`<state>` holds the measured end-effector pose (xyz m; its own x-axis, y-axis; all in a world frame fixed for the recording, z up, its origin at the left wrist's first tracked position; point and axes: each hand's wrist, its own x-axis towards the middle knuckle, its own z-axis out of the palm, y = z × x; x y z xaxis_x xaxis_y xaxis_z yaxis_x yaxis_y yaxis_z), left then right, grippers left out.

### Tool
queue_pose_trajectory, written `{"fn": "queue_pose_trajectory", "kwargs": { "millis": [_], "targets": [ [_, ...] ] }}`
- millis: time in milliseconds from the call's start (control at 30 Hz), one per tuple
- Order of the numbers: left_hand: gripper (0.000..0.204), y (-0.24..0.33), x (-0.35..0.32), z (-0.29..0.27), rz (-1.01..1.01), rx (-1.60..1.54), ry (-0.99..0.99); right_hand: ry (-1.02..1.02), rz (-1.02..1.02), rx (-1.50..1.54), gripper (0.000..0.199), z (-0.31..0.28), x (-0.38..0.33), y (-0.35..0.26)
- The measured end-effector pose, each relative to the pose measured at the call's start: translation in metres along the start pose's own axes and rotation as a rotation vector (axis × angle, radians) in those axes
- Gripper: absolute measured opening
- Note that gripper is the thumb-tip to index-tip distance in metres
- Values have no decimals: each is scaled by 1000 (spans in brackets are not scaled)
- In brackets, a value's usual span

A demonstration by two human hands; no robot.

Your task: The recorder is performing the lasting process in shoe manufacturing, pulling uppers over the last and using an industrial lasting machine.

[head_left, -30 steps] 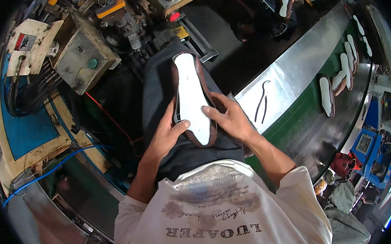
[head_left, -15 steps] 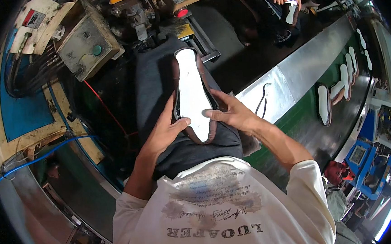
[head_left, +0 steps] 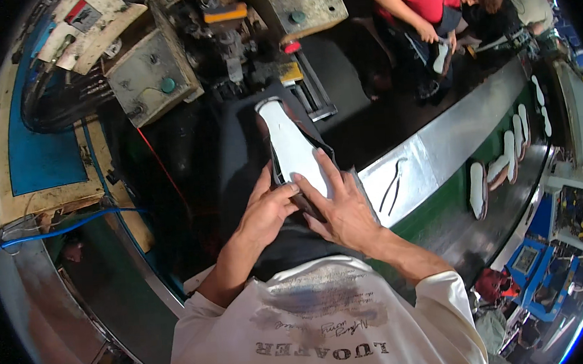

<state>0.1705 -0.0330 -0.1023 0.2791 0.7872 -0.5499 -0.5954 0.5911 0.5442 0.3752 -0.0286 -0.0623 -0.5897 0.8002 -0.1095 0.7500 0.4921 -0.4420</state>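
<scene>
Across my lap lies a brown shoe upper, its underside turned up, with a white insole filling the middle. The narrow end points away from me and the other end is under my hands. My left hand grips the left edge, its thumb pressed onto the insole near my right fingertips. On the other side my right hand holds the shoe, fingers reaching over the insole and thumb at the near end. The near end of the shoe is mostly hidden by both hands.
Pincers lie on the metal ledge to my right. Beyond it, several shoes with white insoles rest on a green conveyor. Grimy machine boxes stand ahead. A co-worker in red holds another shoe at far right.
The shoe's far end has tilted left. My right hand has shifted over the near end, its fingers now spread across the insole. The whole view has shifted slightly.
</scene>
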Motion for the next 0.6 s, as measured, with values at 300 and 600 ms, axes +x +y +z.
{"fn": "queue_pose_trajectory", "kwargs": {
  "millis": [300, 600],
  "targets": [
    [59, 94, 31, -7, 298, 33, -228, 319, -180, 45, 77, -127, 62, -9],
    [52, 83, 255, -136, 545, 1663, 525, 575, -292, -55, 77, -143, 302, 12]
  ]
}}
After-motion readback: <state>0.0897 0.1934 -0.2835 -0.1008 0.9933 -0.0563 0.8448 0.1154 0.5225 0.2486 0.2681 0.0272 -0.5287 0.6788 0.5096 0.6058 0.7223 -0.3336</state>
